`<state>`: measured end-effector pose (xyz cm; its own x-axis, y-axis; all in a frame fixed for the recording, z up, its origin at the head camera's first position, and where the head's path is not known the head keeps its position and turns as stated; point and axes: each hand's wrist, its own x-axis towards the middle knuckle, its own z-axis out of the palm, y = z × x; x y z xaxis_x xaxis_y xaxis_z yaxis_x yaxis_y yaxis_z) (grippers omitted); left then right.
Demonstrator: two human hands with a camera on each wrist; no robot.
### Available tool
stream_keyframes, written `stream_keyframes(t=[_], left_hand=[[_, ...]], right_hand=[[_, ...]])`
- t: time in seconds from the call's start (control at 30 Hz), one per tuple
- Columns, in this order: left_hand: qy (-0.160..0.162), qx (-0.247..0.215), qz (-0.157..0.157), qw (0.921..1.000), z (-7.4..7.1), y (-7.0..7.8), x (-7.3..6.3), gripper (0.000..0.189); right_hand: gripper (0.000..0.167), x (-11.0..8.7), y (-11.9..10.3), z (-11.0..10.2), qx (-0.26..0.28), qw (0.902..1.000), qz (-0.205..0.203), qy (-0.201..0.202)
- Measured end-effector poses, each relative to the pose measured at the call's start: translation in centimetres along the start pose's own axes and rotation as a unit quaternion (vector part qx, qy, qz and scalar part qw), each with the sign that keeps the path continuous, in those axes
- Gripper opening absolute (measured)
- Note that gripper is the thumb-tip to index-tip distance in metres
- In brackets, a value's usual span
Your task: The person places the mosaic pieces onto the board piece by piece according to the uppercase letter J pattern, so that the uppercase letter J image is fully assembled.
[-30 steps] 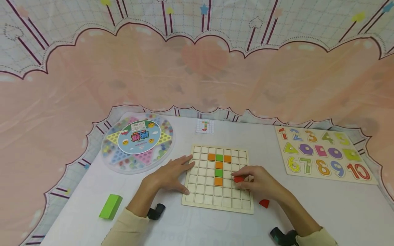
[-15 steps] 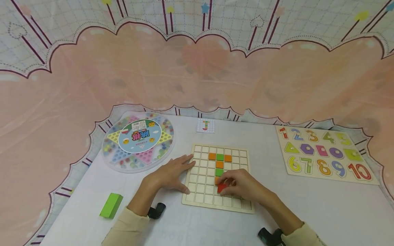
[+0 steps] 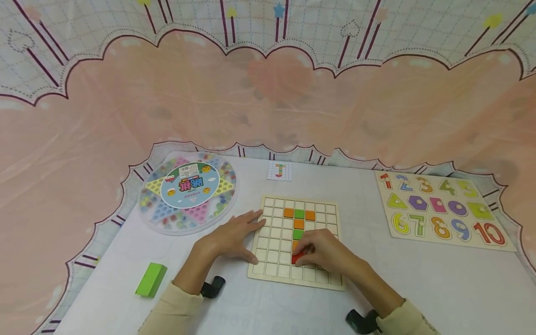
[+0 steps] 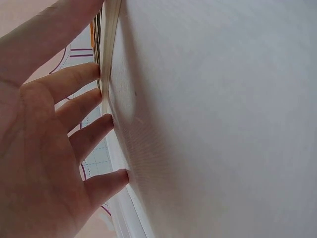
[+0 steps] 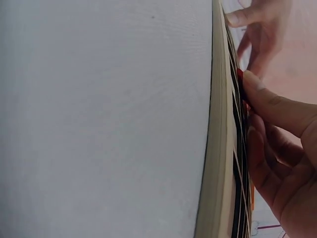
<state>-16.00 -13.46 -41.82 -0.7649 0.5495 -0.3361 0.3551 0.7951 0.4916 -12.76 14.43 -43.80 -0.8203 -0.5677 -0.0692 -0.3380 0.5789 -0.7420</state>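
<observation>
A square wooden grid board (image 3: 276, 270) lies on the white table, with several orange and green squares (image 3: 298, 224) forming a T-like shape in its cells. My right hand (image 3: 326, 251) pinches a red piece (image 3: 295, 258) between thumb and fingers, at the cell just below the lowest orange square (image 3: 295, 245). Whether the piece sits flat in that cell is hidden by the fingers. In the right wrist view, the thumb (image 5: 267, 99) presses the red piece (image 5: 240, 79) by the board. My left hand (image 3: 234, 236), fingers spread, rests against the board's left edge.
Behind the board lies a small card (image 3: 279, 171) with a coloured J-like pattern. A round Chinese checkers set (image 3: 188, 195) is at the back left, a number-and-shape puzzle board (image 3: 444, 211) at the right. A green block (image 3: 151, 280) lies at the front left.
My right hand has carried the red piece leftward to below the orange square. Another red piece on the table at right is no longer visible near the forearm. The left hand stays put.
</observation>
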Motion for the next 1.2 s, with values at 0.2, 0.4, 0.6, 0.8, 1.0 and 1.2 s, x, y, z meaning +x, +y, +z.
stream_keyframes(t=[0.2,0.4,0.6,0.8,1.0,1.2], left_hand=[[-0.001,0.000,0.001,1.0000,0.0,0.0,0.0,0.100],[-0.002,-0.003,0.003,1.0000,0.1,0.0,0.0,0.099],[0.000,-0.003,0.002,1.0000,0.2,-0.3,0.1,0.100],[0.003,-0.001,0.003,1.0000,0.3,-0.4,0.2,0.100],[0.002,-0.004,0.001,1.0000,0.3,-0.3,0.1,0.100],[0.000,-0.007,-0.001,1.0000,0.2,-0.2,0.0,0.100]], right_hand=[[0.018,0.2,0.0,0.0,-0.005,0.9999,0.012,0.001],[0.016,0.4,-0.1,-0.3,0.001,0.9993,0.034,-0.014],[0.015,0.5,0.1,-0.3,0.007,0.9993,0.031,-0.019],[0.014,0.4,0.3,-0.3,0.008,0.9996,0.021,-0.019],[0.013,0.2,0.2,-0.3,0.004,0.9996,0.017,-0.020],[0.017,-0.8,0.0,-1.4,0.016,0.9996,0.015,-0.018]])
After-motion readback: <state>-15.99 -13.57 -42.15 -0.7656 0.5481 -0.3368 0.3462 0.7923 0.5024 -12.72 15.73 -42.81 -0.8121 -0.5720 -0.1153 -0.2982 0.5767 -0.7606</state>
